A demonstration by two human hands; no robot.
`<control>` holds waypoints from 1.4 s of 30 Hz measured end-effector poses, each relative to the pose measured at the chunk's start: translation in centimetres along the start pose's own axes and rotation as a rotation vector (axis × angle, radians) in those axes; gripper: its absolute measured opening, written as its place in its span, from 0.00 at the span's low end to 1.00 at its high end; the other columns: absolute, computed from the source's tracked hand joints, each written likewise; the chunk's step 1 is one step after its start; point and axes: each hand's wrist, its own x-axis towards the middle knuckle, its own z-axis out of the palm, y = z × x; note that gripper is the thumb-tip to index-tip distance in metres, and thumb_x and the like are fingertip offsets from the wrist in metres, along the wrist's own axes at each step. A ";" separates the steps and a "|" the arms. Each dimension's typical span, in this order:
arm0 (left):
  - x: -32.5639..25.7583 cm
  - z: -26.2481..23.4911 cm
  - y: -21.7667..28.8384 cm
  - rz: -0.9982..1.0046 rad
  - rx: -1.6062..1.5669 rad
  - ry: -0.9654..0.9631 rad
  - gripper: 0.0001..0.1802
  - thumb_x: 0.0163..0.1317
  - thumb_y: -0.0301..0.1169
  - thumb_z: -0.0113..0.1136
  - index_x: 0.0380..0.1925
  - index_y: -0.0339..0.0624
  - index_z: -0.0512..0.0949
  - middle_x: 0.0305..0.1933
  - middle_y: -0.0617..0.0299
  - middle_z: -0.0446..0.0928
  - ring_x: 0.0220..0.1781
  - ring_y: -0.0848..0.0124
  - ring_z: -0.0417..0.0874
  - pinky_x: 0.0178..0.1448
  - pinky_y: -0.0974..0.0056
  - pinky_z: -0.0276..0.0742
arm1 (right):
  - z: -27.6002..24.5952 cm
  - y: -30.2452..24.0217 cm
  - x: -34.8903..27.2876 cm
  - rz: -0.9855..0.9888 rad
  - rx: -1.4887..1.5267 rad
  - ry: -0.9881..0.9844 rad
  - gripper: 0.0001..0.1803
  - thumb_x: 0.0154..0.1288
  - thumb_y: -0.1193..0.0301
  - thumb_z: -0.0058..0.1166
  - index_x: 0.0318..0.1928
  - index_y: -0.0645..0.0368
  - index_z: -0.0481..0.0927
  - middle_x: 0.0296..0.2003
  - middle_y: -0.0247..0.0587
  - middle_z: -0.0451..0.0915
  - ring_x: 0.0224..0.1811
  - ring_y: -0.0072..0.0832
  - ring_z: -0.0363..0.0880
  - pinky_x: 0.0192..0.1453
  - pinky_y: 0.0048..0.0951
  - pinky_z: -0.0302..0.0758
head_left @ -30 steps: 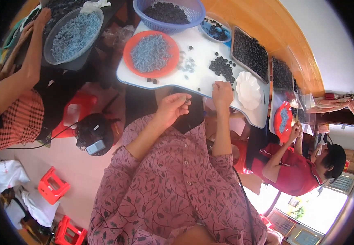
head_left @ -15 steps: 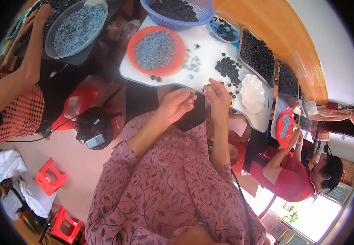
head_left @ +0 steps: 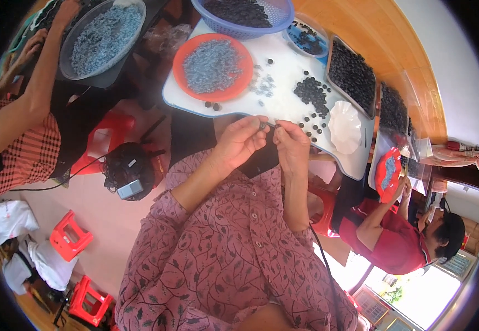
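Note:
My left hand [head_left: 240, 144] is closed in a pinch on a small black round piece [head_left: 262, 126] at the table's near edge. Close beside it, my right hand [head_left: 292, 150] pinches a tiny dark piece [head_left: 276, 127] between thumb and fingers. The fingertips of both hands nearly meet, and the pieces are too small to tell whether they touch. Just beyond, an orange-red plate [head_left: 247, 83] holds a heap of small clear bluish pieces [head_left: 212, 63]. Some loose clear pieces [head_left: 264, 85] lie beside it. Right of these spreads a pile of black round pieces [head_left: 312, 95].
The white table [head_left: 283, 71] also bears a purple basket [head_left: 250, 30], a blue-rimmed dish [head_left: 323, 51], a tray of black pieces [head_left: 352, 74] and a white scalloped dish [head_left: 345, 128]. Co-workers sit left [head_left: 27, 138] and right [head_left: 386, 243]. Red stools [head_left: 71, 234] stand on the floor.
My right hand has come down and left toward my left hand, so the fingertips are now closer together. My left hand has barely moved.

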 end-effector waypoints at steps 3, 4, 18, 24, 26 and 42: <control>-0.1 0.3 -0.1 0.023 0.042 0.040 0.14 0.69 0.30 0.54 0.49 0.32 0.76 0.40 0.60 0.80 0.37 0.77 0.81 0.42 0.70 0.81 | 0.6 0.0 -0.3 -0.040 -0.056 0.010 0.10 0.60 0.82 0.60 0.43 0.66 0.83 0.35 0.33 0.78 0.32 0.18 0.71 0.38 0.19 0.69; -0.2 0.5 -0.1 0.034 0.061 0.066 0.14 0.69 0.30 0.55 0.49 0.32 0.76 0.39 0.60 0.80 0.37 0.78 0.81 0.42 0.70 0.81 | 0.7 0.1 -0.3 -0.040 -0.055 0.009 0.10 0.60 0.82 0.60 0.43 0.66 0.83 0.35 0.33 0.78 0.32 0.18 0.71 0.38 0.19 0.69; -0.6 2.2 0.2 0.126 0.241 0.182 0.12 0.69 0.30 0.54 0.46 0.32 0.78 0.29 0.64 0.78 0.28 0.77 0.78 0.34 0.73 0.78 | 2.2 0.7 -0.2 -0.117 -0.195 -0.003 0.10 0.58 0.85 0.61 0.40 0.64 0.84 0.37 0.33 0.78 0.40 0.20 0.75 0.48 0.20 0.70; -0.6 2.0 0.1 0.154 0.283 0.194 0.11 0.69 0.29 0.55 0.45 0.33 0.79 0.28 0.65 0.78 0.28 0.78 0.78 0.34 0.73 0.78 | 2.3 0.7 -0.3 -0.126 -0.228 0.001 0.10 0.57 0.84 0.61 0.40 0.63 0.85 0.37 0.32 0.77 0.40 0.20 0.74 0.48 0.20 0.70; -0.8 2.1 -0.1 0.170 0.298 0.204 0.11 0.69 0.29 0.55 0.45 0.33 0.80 0.29 0.65 0.78 0.28 0.78 0.78 0.34 0.73 0.78 | 2.2 1.0 -0.4 -0.157 -0.258 -0.006 0.10 0.57 0.84 0.61 0.40 0.63 0.84 0.37 0.32 0.77 0.40 0.20 0.74 0.47 0.19 0.70; -1.7 2.1 0.0 0.198 0.456 0.240 0.11 0.68 0.27 0.55 0.47 0.34 0.79 0.30 0.62 0.79 0.29 0.76 0.80 0.35 0.69 0.82 | 2.5 0.3 -0.8 -0.394 -0.644 -0.044 0.08 0.58 0.84 0.61 0.39 0.64 0.82 0.39 0.34 0.75 0.39 0.20 0.74 0.44 0.20 0.72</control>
